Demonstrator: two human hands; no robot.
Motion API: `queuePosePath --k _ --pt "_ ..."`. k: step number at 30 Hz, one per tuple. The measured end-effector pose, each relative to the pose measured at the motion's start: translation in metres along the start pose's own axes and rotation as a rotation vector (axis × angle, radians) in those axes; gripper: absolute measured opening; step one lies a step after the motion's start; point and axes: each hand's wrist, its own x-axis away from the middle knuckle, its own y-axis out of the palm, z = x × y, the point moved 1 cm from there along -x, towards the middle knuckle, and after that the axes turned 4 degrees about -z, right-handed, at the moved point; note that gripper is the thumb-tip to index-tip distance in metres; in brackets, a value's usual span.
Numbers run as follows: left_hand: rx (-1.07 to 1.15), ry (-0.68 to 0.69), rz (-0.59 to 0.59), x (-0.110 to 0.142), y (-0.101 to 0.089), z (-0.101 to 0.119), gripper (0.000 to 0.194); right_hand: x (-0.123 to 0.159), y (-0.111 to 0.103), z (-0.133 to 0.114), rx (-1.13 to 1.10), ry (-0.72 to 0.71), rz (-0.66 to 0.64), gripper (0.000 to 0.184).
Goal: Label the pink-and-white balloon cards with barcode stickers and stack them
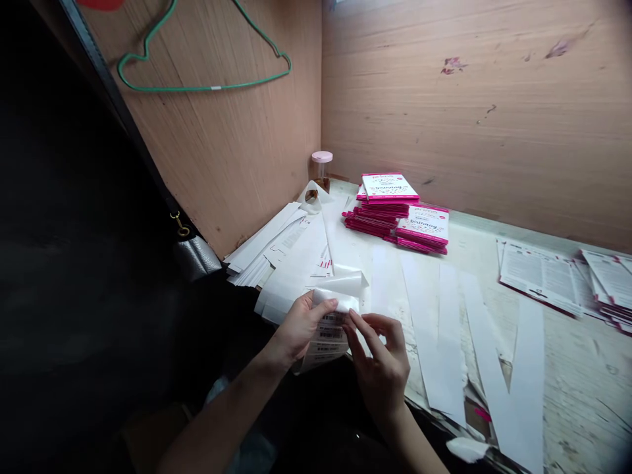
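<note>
Fingers of left hand (300, 327) and right hand (381, 359) are clamped together on barcode label sheet (330, 336), held at front edge of table (577, 395).

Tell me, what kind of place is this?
It looks like a workshop bench for labelling printed goods. Stacks of pink-edged booklets sit by the wall, the left hand holds a barcode label sheet, and white paper strips lie on the bench.

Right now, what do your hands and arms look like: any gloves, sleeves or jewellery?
The left hand and right hand are bare, with no gloves. The forearms show no sleeves. No watch, bracelet, ring or markings are visible on either arm.
</note>
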Motion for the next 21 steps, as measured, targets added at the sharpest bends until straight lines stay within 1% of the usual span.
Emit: queuePosePath --k 3,6,9,13,15,18,21 --pt "0.023 0.030 0.022 0.002 0.003 0.004 0.038 0.001 0.003 0.000 0.023 -0.001 0.001 0.040" --pt "0.012 0.038 0.024 0.005 0.005 0.006 0.037 -0.001 0.003 0.001 0.030 0.017 -0.004 0.041" --pt "0.010 0.074 0.042 0.007 0.007 0.004 0.035 -0.003 0.001 -0.001 0.062 -0.020 0.013 0.037" --pt "0.035 0.097 0.089 0.010 0.010 0.000 0.035 -0.004 0.001 -0.003 0.090 -0.054 0.019 0.040" --pt "0.042 0.069 0.093 0.009 0.010 0.001 0.034 -0.003 0.001 -0.003 0.111 -0.066 0.019 0.036" --pt "0.067 -0.039 0.057 0.003 0.003 0.008 0.035 0.000 -0.003 -0.008 0.118 -0.105 -0.006 0.029" --pt "0.063 -0.161 0.039 -0.012 -0.008 0.019 0.031 0.003 -0.013 -0.022 0.075 -0.119 0.007 0.031"
